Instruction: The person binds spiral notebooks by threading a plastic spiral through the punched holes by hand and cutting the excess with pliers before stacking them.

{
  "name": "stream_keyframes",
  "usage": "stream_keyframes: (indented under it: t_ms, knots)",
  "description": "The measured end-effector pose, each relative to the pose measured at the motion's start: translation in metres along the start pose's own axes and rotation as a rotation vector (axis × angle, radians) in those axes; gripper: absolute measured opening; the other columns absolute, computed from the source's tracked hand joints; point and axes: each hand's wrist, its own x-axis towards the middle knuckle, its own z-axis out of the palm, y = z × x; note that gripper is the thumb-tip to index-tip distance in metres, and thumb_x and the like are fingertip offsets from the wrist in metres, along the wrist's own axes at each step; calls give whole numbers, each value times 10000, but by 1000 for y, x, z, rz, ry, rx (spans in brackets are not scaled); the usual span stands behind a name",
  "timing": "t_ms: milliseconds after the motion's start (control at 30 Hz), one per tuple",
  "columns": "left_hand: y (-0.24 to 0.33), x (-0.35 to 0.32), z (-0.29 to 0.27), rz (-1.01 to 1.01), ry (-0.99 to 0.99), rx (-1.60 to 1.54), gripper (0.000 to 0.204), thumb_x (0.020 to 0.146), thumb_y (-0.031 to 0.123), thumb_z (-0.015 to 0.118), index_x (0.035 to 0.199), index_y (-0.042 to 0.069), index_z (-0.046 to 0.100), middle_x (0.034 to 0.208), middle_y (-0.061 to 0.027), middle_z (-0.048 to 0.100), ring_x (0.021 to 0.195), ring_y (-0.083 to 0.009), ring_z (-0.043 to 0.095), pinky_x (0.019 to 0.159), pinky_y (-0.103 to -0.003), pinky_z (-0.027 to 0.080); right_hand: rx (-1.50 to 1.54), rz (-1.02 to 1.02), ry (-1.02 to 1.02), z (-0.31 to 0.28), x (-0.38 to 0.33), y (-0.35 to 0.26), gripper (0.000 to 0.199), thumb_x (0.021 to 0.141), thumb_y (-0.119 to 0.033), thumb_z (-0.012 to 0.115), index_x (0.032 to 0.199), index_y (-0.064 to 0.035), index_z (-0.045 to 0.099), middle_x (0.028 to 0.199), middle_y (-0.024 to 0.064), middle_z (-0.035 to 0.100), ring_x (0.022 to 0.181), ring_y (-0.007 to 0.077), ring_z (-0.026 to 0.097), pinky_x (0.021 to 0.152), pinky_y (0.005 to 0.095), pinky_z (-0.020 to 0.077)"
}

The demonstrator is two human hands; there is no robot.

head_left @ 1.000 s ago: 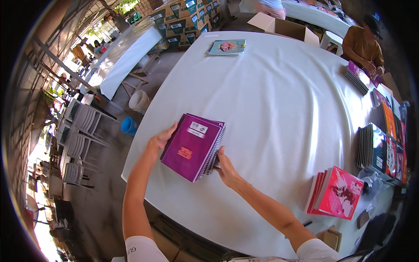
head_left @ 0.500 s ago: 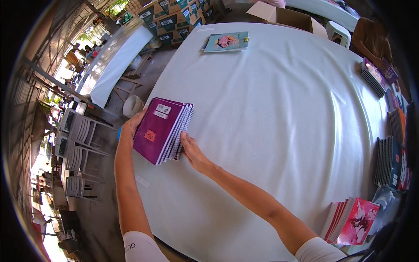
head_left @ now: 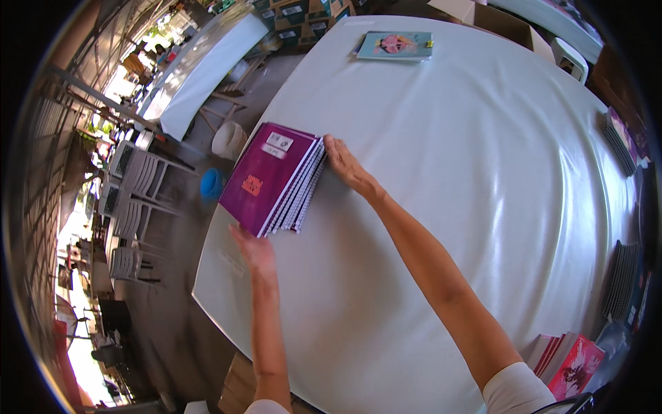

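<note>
A stack of purple spiral notebooks (head_left: 258, 179) lies on the white-covered table at the left edge, its sheets fanned unevenly along the right side. A white label sits on the top cover. My left hand (head_left: 256, 252) is at the stack's near corner, fingers stretched and slightly blurred. At the far right corner, my right hand (head_left: 348, 165) touches the notebooks with its fingers extended. Neither hand is wrapped round the stack.
Teal notebooks (head_left: 395, 45) lie at the table's far end. Pink notebooks (head_left: 574, 366) stand near right, with dark spiral notebooks (head_left: 622, 279) beyond them. An open cardboard box (head_left: 507, 29) stands behind the table. A blue bucket (head_left: 212, 183) and plastic chairs (head_left: 141, 176) are at left.
My left hand has gone from the stack's left edge to its near corner. My right hand has slid up to the far right corner. The whole view has shifted.
</note>
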Motion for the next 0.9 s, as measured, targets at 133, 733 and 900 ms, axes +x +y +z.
stream_keyframes:
  t_ms: [133, 733, 900]
  knots:
    - [-18, -10, 25, 84, -69, 19, 637, 990, 492, 464, 1430, 37, 387, 1424, -127, 458, 1348, -277, 399, 1150, -419, 306, 41, 87, 33, 5, -8, 3, 717, 1019, -590, 239, 1362, 0, 461, 1325, 240, 474, 1258, 374, 447, 1092, 419, 334]
    - [-31, 33, 51, 46, -99, -279, 642, 979, 518, 443, 1414, 48, 404, 1403, -137, 475, 1293, -300, 470, 1104, -460, 396, 162, 129, 32, -2, -15, -3, 868, 938, -744, 198, 1399, -35, 392, 1430, 202, 423, 1385, 334, 324, 1159, 398, 224]
    - [-28, 47, 87, 118, -168, -299, 591, 999, 479, 401, 1375, 24, 439, 1353, -140, 509, 1230, -283, 528, 1064, -445, 438, 285, 91, 95, -6, 11, 28, 916, 938, -739, 219, 1461, 7, 314, 1504, 232, 344, 1436, 353, 261, 1181, 396, 184]
